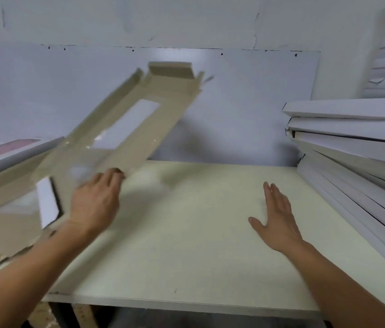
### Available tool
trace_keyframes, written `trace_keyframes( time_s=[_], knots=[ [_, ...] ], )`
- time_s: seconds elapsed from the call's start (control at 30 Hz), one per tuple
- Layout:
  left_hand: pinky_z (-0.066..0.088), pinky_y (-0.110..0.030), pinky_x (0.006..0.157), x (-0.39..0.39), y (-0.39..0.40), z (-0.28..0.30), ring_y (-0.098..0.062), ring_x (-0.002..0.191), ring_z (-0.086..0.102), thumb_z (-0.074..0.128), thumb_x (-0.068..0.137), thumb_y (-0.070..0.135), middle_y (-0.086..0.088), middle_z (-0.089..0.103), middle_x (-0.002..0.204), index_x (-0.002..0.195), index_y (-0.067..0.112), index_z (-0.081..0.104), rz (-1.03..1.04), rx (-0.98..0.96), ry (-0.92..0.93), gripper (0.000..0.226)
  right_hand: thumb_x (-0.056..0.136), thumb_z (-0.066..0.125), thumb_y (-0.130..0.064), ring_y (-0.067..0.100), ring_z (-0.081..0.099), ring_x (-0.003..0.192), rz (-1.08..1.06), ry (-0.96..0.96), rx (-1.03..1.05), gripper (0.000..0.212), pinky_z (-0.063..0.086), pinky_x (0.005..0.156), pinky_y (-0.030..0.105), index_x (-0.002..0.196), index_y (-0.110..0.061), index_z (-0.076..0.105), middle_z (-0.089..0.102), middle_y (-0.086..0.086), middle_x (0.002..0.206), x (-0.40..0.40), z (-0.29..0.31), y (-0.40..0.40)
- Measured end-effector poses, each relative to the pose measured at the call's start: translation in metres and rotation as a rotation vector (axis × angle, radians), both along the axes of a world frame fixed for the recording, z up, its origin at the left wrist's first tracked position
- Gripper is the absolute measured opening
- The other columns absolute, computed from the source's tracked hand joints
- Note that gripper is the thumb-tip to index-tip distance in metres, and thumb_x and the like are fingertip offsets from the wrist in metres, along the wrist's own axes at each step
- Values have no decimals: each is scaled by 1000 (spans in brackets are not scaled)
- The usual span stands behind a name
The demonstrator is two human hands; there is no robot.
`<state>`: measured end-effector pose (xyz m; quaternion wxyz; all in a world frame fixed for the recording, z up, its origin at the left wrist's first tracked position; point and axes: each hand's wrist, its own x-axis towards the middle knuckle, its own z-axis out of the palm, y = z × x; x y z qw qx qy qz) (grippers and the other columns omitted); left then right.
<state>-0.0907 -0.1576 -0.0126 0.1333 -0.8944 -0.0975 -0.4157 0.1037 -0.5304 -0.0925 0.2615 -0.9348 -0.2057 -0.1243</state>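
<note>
Subject item: one flat cardboard blank (160, 129), tan, with a rectangular window cut in its middle panel and short folded flaps at its far end. It is held clear of the tabletop (186, 245) and tilted, far end high against the rear wall, near end low over the left side. Its long axis runs from about 7 o'clock to 1 o'clock. The outline is blurred, so fine detail of the flaps cannot be read.

Grip: the left hand (94, 200) has its fingers curled over the blank's near right edge and carries it alone. The right hand (279, 218) holds nothing. Its fingers are straight and spread, palm down over the bare tabletop at about 4 o'clock from the blank and well apart from it.

Assessment: the left hand is the nearer and the only one in contact. The blank lies at roughly 10 o'clock from the right hand. Laying it flat between the hands would likely need the long axis swung round and the free right edge taken.

Surroundings: a pile of similar blanks (4, 223) lies at 8 o'clock, a leaning stack of white flat boxes (352, 143) at 3 o'clock.
</note>
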Motion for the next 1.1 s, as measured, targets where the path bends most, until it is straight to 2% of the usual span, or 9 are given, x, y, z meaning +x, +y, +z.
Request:
trace_keyframes(
  time_s=[0.1,0.2,0.4,0.53,0.63,0.73,0.9,1.0,1.1],
  knots=[
    [47,-35,37,6,-42,-23,-34,59,62,39,74,9,-12,68,105,101,7,62,-187,96,64,36,88,66,-45,20,-17,153,5,-250,-48,109,4,124,44,153,-40,-21,-21,-12,165,-12,9,0],
    [41,-28,31,10,-71,-39,-29,50,60,62,67,7,-7,70,101,96,9,64,-279,156,173,29,84,71,-41,23,-18,153,54,-396,-175,114,-7,123,44,157,-35,-16,-17,-8,166,-25,15,-5],
    [51,-24,47,1,-94,-55,-22,70,69,35,72,13,0,71,109,90,15,70,-498,163,348,39,95,49,-52,22,-14,153,126,-311,-545,79,-17,120,50,159,-34,8,1,-5,168,-51,19,-38],
    [51,-25,57,-8,-88,-61,-17,79,66,61,83,12,10,67,98,95,24,65,-532,-45,434,18,99,33,-57,14,48,120,209,-125,-574,41,29,108,36,120,-33,60,59,-14,123,-72,23,-50],
    [48,-30,58,-14,-79,-63,-17,75,61,42,97,40,12,60,81,88,27,59,-516,-126,432,24,103,32,-47,11,54,86,239,-29,-481,34,44,77,31,95,-28,59,59,-12,93,-81,29,-53],
    [45,-33,58,-16,-69,-61,-15,74,58,23,96,54,11,55,77,81,26,51,-384,-185,470,43,105,32,-45,15,54,79,228,51,-418,36,40,67,30,84,-22,50,57,-4,82,-78,32,-54],
    [43,-32,68,-14,-31,-55,-14,79,52,38,98,51,9,52,82,79,28,46,-122,-342,564,31,101,44,-43,5,56,95,224,188,-281,16,44,76,26,112,-39,56,59,-23,101,-67,24,-55],
    [40,-29,74,-17,-16,-58,-16,90,50,48,96,48,7,50,91,94,26,54,-76,-386,538,22,99,52,-40,2,50,96,202,154,-263,39,41,82,24,137,-36,48,50,-22,104,-66,20,-52],
    [34,-40,99,-17,-26,-67,-20,119,43,38,97,46,7,51,123,126,33,53,30,-266,556,35,99,49,-21,12,41,121,207,81,-319,51,35,104,29,147,-34,40,48,-10,133,-72,22,-36]
  ],
)
